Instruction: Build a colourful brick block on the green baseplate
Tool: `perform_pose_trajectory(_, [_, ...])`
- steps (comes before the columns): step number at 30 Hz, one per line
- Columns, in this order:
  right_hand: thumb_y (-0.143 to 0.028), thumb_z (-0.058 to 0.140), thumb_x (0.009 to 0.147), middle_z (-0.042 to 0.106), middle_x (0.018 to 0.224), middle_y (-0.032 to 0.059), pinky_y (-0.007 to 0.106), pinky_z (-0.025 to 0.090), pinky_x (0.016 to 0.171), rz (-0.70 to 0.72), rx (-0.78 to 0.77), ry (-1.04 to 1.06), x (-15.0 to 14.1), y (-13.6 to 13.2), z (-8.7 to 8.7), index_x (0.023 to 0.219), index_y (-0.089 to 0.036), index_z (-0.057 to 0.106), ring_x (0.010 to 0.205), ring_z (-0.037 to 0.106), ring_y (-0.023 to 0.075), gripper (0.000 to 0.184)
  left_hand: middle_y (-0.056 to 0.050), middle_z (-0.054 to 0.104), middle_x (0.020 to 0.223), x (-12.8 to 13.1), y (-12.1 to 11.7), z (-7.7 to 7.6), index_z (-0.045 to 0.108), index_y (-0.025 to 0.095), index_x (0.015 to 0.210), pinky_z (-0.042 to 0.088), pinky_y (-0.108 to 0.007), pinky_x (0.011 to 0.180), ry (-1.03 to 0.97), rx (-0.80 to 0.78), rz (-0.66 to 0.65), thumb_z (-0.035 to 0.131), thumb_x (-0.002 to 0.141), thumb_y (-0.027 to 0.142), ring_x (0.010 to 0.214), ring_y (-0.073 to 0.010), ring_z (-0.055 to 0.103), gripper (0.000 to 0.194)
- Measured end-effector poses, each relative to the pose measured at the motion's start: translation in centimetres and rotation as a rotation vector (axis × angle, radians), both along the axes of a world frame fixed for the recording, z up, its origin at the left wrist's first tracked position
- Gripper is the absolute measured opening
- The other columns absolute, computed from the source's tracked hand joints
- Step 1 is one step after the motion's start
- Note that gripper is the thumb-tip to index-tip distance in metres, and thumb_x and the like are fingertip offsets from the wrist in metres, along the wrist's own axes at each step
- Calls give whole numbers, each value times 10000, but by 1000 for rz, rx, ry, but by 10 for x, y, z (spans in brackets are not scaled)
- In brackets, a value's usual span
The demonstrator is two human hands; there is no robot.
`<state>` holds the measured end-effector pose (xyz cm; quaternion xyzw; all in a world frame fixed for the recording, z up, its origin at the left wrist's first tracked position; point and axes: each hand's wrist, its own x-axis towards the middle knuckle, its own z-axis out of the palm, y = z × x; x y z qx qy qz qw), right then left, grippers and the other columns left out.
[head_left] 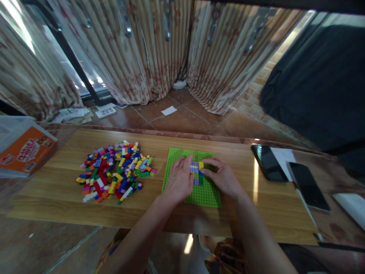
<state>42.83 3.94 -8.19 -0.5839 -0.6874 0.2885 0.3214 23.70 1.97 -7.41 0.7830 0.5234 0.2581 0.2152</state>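
A green studded baseplate [207, 198] lies on the wooden table. Near its middle sits a small group of purple, white and blue toy bricks [194, 167], partly covered by my fingers. My right hand [224, 176] comes in from the right, thumb and index finger pinching a yellow toy brick [201, 166] at the right edge of this group. My left hand [179, 182] rests over the left half of the baseplate, fingers stretched out and thumb beside the bricks. Whatever lies under the left palm is hidden.
A pile of loose mixed-colour bricks [114, 171] spreads over the table's left part. A clear plastic box [17, 127] with an orange label stands at the far left. Two dark phones [269, 163] and white paper [283, 156] lie at the right. Curtains hang beyond the table.
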Motion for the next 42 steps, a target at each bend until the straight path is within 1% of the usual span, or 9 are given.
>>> perform_pose_trajectory(8, [-345, 711, 774, 649, 1014, 50, 411, 463, 925, 12, -14, -19, 1, 2, -1, 1016, -254, 729, 976, 612, 225, 259, -169, 556, 1330, 0, -1, -1, 314, 96, 1453, 358, -478, 1106, 13, 11, 5, 513, 859, 184, 1284, -297, 433, 632])
perform_pose_trajectory(20, [-275, 697, 765, 673, 988, 72, 414, 476, 887, 33, -35, -134, -3, 8, 9, 989, -227, 744, 916, 622, 229, 234, -165, 541, 1338, 3, -2, -6, 296, 112, 1460, 372, -479, 1104, 1, 40, -8, 480, 872, 165, 1296, -291, 420, 618])
perform_pose_trajectory(24, [-285, 697, 762, 675, 961, 75, 410, 482, 862, 48, -46, -196, -3, 11, 10, 986, -226, 750, 886, 619, 234, 238, -162, 543, 1330, 4, -2, -7, 282, 125, 1470, 388, -500, 1092, -6, 41, 0, 475, 868, 145, 1294, -297, 421, 632])
perform_pose_trajectory(28, [-304, 681, 779, 666, 955, 66, 400, 483, 845, 56, -41, -229, -4, 11, 10, 1001, -238, 741, 871, 611, 226, 240, -164, 523, 1356, 5, -2, -6, 301, 130, 1460, 372, -508, 1108, -25, 31, 4, 482, 858, 133, 1305, -293, 411, 628])
perform_pose_trajectory(33, [-338, 614, 845, 648, 997, 96, 438, 472, 885, 64, 23, -267, -5, 4, 4, 1097, -232, 700, 951, 596, 250, 287, -155, 516, 1367, 1, -2, -6, 325, 135, 1443, 365, -502, 1122, -50, 11, 2, 489, 857, 134, 1322, -281, 404, 608])
perform_pose_trajectory(35, [-365, 614, 847, 644, 1028, 105, 452, 465, 913, 53, 55, -238, -4, 1, 1, 1134, -231, 685, 997, 590, 258, 325, -162, 508, 1381, 1, -3, -6, 314, 118, 1447, 361, -501, 1129, -68, 3, 1, 492, 859, 142, 1329, -280, 400, 614])
perform_pose_trajectory(38, [-425, 640, 823, 637, 1113, 105, 452, 476, 918, 37, 58, -134, 0, -3, -2, 1252, -238, 617, 1029, 596, 258, 468, -162, 505, 1393, -1, -6, -3, 313, 116, 1450, 373, -490, 1125, -106, 11, 10, 458, 876, 142, 1323, -268, 418, 592])
perform_pose_trajectory(40, [-463, 624, 829, 639, 1140, 109, 449, 487, 903, 15, 44, -87, 1, -5, -1, 1298, -226, 579, 1016, 610, 256, 527, -153, 516, 1389, -7, -6, 1, 326, 124, 1447, 387, -473, 1118, -130, 23, 23, 434, 877, 128, 1312, -254, 444, 581])
perform_pose_trajectory(42, [-482, 592, 846, 648, 1119, 117, 451, 492, 887, -26, 57, -104, 0, -5, 1, 1274, -204, 596, 986, 620, 261, 510, -145, 525, 1387, -21, -2, 7, 360, 136, 1433, 388, -464, 1118, -139, 52, 76, 425, 866, 109, 1304, -246, 468, 572])
